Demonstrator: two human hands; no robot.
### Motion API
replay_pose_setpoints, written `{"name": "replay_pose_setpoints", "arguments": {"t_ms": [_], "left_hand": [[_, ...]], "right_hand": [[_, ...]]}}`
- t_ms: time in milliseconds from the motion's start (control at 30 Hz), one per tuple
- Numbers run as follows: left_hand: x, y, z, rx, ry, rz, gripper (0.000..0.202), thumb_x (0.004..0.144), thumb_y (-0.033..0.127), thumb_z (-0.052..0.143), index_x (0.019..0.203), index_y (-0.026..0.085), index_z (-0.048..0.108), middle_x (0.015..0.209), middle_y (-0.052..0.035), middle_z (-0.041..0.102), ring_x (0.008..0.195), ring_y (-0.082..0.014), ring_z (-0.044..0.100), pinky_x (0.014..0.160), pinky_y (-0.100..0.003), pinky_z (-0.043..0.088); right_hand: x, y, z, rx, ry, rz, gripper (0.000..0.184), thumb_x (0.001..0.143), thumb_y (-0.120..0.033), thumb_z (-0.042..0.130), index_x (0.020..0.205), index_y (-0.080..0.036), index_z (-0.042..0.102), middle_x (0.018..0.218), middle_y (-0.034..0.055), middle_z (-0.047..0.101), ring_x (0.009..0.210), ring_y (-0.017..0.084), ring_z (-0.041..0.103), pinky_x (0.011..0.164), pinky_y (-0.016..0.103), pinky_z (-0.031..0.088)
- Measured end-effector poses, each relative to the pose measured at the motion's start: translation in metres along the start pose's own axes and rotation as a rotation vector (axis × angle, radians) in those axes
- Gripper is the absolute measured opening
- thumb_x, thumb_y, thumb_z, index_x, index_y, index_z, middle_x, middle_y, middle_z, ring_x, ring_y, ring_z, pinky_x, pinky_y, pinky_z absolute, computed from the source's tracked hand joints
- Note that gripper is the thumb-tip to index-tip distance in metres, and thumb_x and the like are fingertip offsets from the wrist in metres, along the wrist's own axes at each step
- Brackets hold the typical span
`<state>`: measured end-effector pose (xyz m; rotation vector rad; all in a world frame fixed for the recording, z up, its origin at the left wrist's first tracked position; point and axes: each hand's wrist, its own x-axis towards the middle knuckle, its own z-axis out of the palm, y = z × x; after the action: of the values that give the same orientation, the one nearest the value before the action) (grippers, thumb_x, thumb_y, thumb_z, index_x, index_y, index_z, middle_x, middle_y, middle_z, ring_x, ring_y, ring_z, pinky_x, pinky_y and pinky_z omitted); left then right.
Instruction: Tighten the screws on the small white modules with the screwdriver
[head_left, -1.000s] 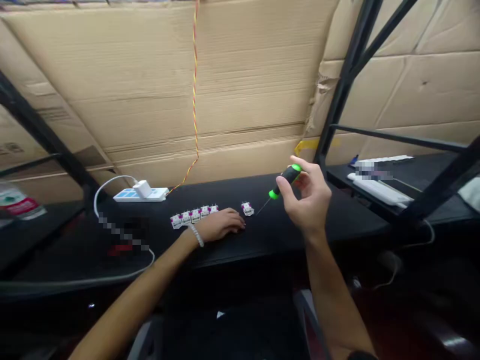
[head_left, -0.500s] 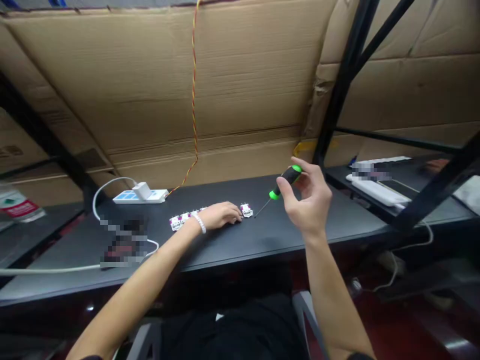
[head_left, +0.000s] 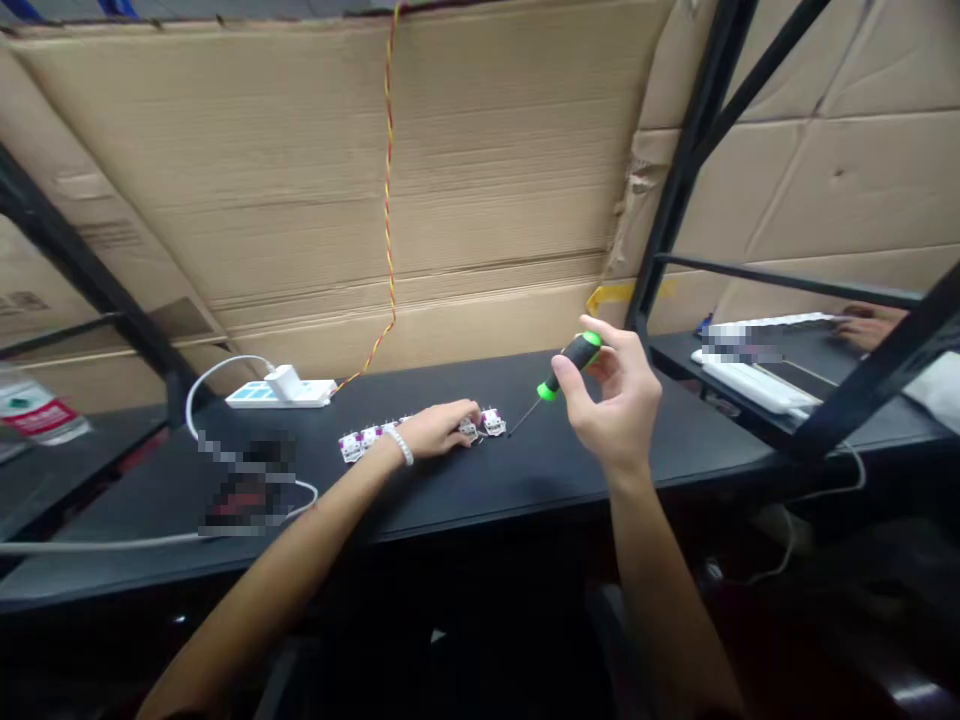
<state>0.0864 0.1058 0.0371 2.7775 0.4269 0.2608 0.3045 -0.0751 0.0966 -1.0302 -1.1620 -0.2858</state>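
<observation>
A row of small white-and-purple parts [head_left: 351, 446] lies on the black table, partly hidden by my left hand [head_left: 435, 430]. A beaded bracelet circles that wrist. Between the curled thumb and fingers of this hand shows one small white-and-purple part [head_left: 468, 430], near the row's right end. Just right of it sits the end part [head_left: 493, 422]. My right hand [head_left: 619, 405] is closed around a screwdriver [head_left: 577, 353] with a black-and-green handle. The thin shaft slants down to the left, its tip close to the table, beside the end part.
A white power strip [head_left: 315, 393] with a plugged-in charger [head_left: 283, 382] lies at the back left, its cable running forward to a blurred-out area. A water bottle [head_left: 41, 408] stands far left. Black metal posts [head_left: 675, 180] frame the table. At far right is another person's hand [head_left: 866, 326].
My left hand has drawn back slightly to the left with its fingers more curled, uncovering a part at the fingertips. My right hand and the screwdriver have barely moved.
</observation>
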Motion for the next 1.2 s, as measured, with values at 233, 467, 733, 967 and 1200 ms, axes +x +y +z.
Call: {"name": "replay_pose_setpoints", "arguments": {"t_ms": [233, 467, 733, 967, 1200], "left_hand": [[0.001, 0.003, -0.001, -0.018, 0.006, -0.054, 0.033, 0.091, 0.022, 0.072, 0.121, 0.023, 0.058, 0.122, -0.0090, 0.072, 0.109, -0.0278, 0.070, 0.095, -0.038, 0.055], [-0.008, 0.017, -0.003, -0.044, 0.020, -0.056, 0.038, 0.088, 0.022, 0.077, 0.121, 0.023, 0.058, 0.122, -0.0081, 0.072, 0.108, -0.0268, 0.071, 0.094, -0.037, 0.055], [-0.006, 0.035, 0.008, 0.042, 0.061, -0.094, 0.041, 0.088, 0.031, 0.083, 0.117, 0.023, 0.055, 0.123, -0.0092, 0.068, 0.098, -0.0257, 0.070, 0.089, -0.037, 0.055], [0.002, 0.041, 0.019, 0.081, 0.154, -0.173, 0.039, 0.088, 0.034, 0.085, 0.108, 0.023, 0.053, 0.112, -0.0088, 0.068, 0.101, -0.0295, 0.069, 0.090, -0.041, 0.055], [0.006, 0.036, 0.020, 0.060, 0.193, -0.208, 0.036, 0.089, 0.026, 0.081, 0.108, 0.024, 0.050, 0.113, -0.0082, 0.068, 0.102, -0.0285, 0.070, 0.091, -0.041, 0.056]], "right_hand": [[0.000, -0.001, 0.000, 0.005, 0.003, 0.000, 0.041, 0.094, -0.035, 0.078, 0.133, -0.026, 0.070, 0.117, 0.0082, 0.070, 0.099, 0.025, 0.073, 0.084, 0.043, 0.067], [0.000, -0.002, 0.000, -0.004, 0.003, 0.014, 0.042, 0.094, -0.036, 0.078, 0.134, -0.027, 0.070, 0.115, 0.0078, 0.071, 0.098, 0.025, 0.073, 0.085, 0.043, 0.068], [0.000, 0.000, 0.000, -0.012, 0.000, -0.004, 0.042, 0.094, -0.035, 0.077, 0.134, -0.027, 0.070, 0.117, 0.0078, 0.070, 0.097, 0.025, 0.073, 0.084, 0.042, 0.067], [0.000, -0.001, 0.001, 0.000, 0.003, -0.004, 0.041, 0.094, -0.035, 0.078, 0.133, -0.027, 0.070, 0.116, 0.0079, 0.070, 0.097, 0.024, 0.072, 0.083, 0.043, 0.067], [0.000, -0.002, 0.001, 0.013, 0.003, -0.001, 0.042, 0.093, -0.033, 0.079, 0.134, -0.026, 0.071, 0.116, 0.0072, 0.071, 0.097, 0.024, 0.072, 0.083, 0.042, 0.066]]}}
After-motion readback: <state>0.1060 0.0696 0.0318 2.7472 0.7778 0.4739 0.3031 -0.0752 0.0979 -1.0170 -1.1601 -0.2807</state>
